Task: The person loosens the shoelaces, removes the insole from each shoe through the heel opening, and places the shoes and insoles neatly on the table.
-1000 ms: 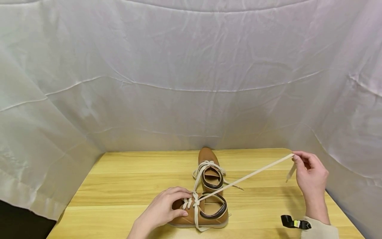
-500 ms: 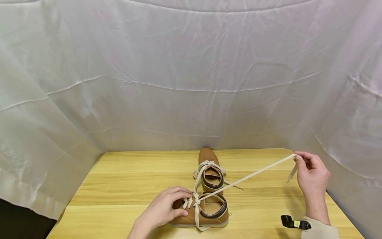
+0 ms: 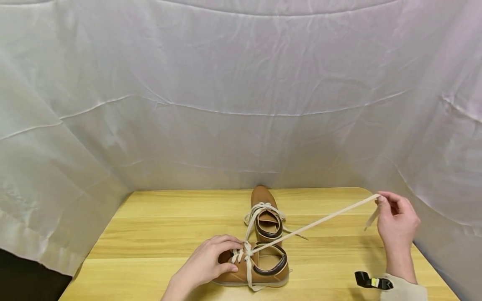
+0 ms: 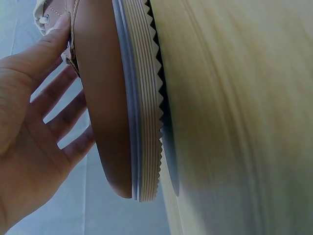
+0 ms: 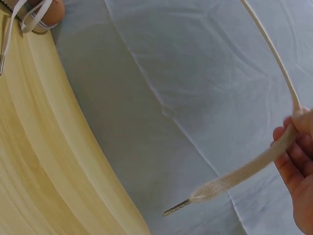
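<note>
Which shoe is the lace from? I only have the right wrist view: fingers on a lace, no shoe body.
Observer: The near shoe; the lace runs taut from its eyelets to the right hand.
Operator: Is the left hand on it?
Observer: Yes, the left hand rests on the near shoe's toe end, fingers straight in the left wrist view.
Operator: Second shoe?
Observer: The far shoe stands just behind, toe pointing away, laced.

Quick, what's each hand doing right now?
Left hand: open, straight fingers pressing on the near shoe.
Right hand: closed, pinching the taut shoelace near its tip.
</note>
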### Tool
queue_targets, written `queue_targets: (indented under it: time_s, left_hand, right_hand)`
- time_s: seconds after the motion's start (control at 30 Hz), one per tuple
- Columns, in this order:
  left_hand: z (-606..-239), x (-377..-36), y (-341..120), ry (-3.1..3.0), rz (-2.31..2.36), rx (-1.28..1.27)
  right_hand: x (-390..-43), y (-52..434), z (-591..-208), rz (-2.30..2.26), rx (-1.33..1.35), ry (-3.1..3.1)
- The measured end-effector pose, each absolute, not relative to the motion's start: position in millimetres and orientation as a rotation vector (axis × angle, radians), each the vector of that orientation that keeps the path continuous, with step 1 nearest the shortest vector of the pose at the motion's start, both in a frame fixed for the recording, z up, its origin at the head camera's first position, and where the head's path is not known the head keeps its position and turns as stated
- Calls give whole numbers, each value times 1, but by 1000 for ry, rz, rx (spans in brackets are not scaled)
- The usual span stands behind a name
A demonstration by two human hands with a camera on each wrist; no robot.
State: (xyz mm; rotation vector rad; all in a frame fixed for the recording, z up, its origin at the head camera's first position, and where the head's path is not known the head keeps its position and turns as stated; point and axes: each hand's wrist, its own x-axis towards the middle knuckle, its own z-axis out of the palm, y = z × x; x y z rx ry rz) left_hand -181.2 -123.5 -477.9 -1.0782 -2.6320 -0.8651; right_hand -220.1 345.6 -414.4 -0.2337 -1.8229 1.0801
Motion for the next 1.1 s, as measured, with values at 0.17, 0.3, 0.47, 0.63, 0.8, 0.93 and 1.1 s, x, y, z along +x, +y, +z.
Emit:
queue_targets:
  time_s: [0.17,0.3,0.47,0.63,0.8,0.93,1.1]
  left_hand:
    - [-479,-181,-124,-2643,-851,-1058]
    - [-479,-180,-125,-2651,-846,-1046]
    - [-480,-180,-125,-2660,-840,-1040]
    - [-480,-180,-124,-2657,-840,-1036]
    - [-480,-179,-124,-2670,-842,-1027]
    - [-479,-179,-124,-2671,-843,-1028]
    - [-479,-180,-123,-2662,-840,-1037]
  right_hand:
    - [-221,349,-412,1146,-329,-1754]
    - [-221,348,-411,1168,-318,-1776]
    - [-219,348,-411,1215,-318,-1857]
    - [-220,344,-411,1215,-232,-2011]
    - [-223,330,-415,1180,-56,-2156]
    - [-227,317,-421,1097,116,-2252]
    - [-234,298,-429,1056,293,-2296]
